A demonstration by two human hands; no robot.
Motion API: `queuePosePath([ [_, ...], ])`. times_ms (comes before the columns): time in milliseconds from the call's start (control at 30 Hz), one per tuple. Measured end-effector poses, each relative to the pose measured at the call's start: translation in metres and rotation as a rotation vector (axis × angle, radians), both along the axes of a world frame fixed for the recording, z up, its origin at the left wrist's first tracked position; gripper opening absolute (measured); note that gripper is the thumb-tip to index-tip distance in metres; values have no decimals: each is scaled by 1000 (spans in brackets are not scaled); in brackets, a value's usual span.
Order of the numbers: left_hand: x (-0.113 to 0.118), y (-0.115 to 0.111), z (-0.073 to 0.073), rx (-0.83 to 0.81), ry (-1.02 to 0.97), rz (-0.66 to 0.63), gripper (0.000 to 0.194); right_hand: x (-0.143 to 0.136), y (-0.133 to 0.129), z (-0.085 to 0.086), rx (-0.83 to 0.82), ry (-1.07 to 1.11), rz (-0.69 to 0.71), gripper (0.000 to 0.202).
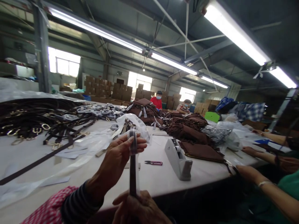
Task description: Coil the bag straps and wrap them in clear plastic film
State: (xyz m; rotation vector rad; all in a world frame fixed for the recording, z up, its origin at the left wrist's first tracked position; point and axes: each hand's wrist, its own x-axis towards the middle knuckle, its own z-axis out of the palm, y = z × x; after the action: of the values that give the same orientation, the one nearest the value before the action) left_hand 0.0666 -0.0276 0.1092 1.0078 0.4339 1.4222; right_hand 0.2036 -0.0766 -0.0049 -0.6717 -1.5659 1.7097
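A dark brown strap [133, 177] stands upright in front of me, with clear plastic film around it and folded over its top end. My left hand [119, 152] pinches the upper part between thumb and fingers. Lower down, my right hand [140, 207] is closed around the strap, partly cut off by the bottom edge. Small scissors with a pink handle [154, 163] lie on the white table [112, 186] just right of the strap. Beyond them is a grey tape dispenser [178, 158]. Behind my left hand sits a clear plastic bag [140, 124] with small pieces inside.
Dark straps with metal buckles [35, 115] are heaped at the left. Brown bags [193, 133] are piled at centre right. A co-worker's hands [249, 174] are at the right table edge, beside another person's arms. Two masked people and stacked cartons [98, 87] are farther back.
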Motion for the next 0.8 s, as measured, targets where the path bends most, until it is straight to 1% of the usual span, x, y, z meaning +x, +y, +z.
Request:
queuePosePath([
  [33, 0, 6, -4, 62, 63, 51, 27, 4, -6, 1, -39, 7, 21, 62],
  [67, 0, 12, -11, 142, 162, 131, 26, 9, -11, 3, -77, 7, 42, 64],
  [133, -7, 24, -27, 366, 463, 315, 19, 24, -21, 12, -104, -46, 42, 64],
  [167, -13, 28, -36, 506, 645, 378, 18, 34, -25, 20, -94, -93, 22, 62],
  [200, -21, 30, -44, 649, 819, 401, 19, 44, -28, 28, -71, -148, -14, 58],
  [233, -29, 29, -50, 772, 962, 385, 21, 55, -31, 38, -44, -204, -59, 52],
  [267, -38, 26, -55, 855, 1071, 338, 23, 66, -32, 49, -10, -240, -117, 47],
  [300, -46, 19, -57, 888, 1156, 273, 23, 76, -32, 61, 29, -270, -188, 42],
  [333, -53, 11, -57, 873, 1222, 202, 24, 84, -29, 72, 71, -289, -262, 37],
  [367, -58, 2, -55, 823, 1273, 127, 25, 90, -25, 83, 118, -304, -335, 34],
  [433, -62, -18, -49, 686, 1337, -18, 29, 95, -10, 100, 216, -326, -423, 32],
  [467, -62, -26, -46, 612, 1342, -88, 32, 94, 1, 105, 268, -334, -436, 33],
  [533, -56, -37, -40, 421, 1239, -219, 38, 86, 26, 108, 394, -333, -475, 31],
  [600, -49, -40, -35, 196, 1029, -316, 41, 70, 49, 101, 554, -333, -584, 28],
  [633, -45, -39, -31, 104, 909, -327, 42, 60, 57, 94, 628, -330, -652, 27],
  [667, -41, -37, -27, 41, 796, -303, 42, 48, 63, 85, 679, -321, -700, 25],
  [700, -37, -34, -22, 9, 698, -255, 41, 35, 65, 76, 692, -291, -724, 23],
  [733, -34, -31, -16, -3, 617, -204, 40, 22, 64, 66, 658, -228, -709, 24],
  [800, -28, -22, -5, -11, 486, -144, 39, -4, 54, 48, 529, -53, -661, 28],
])
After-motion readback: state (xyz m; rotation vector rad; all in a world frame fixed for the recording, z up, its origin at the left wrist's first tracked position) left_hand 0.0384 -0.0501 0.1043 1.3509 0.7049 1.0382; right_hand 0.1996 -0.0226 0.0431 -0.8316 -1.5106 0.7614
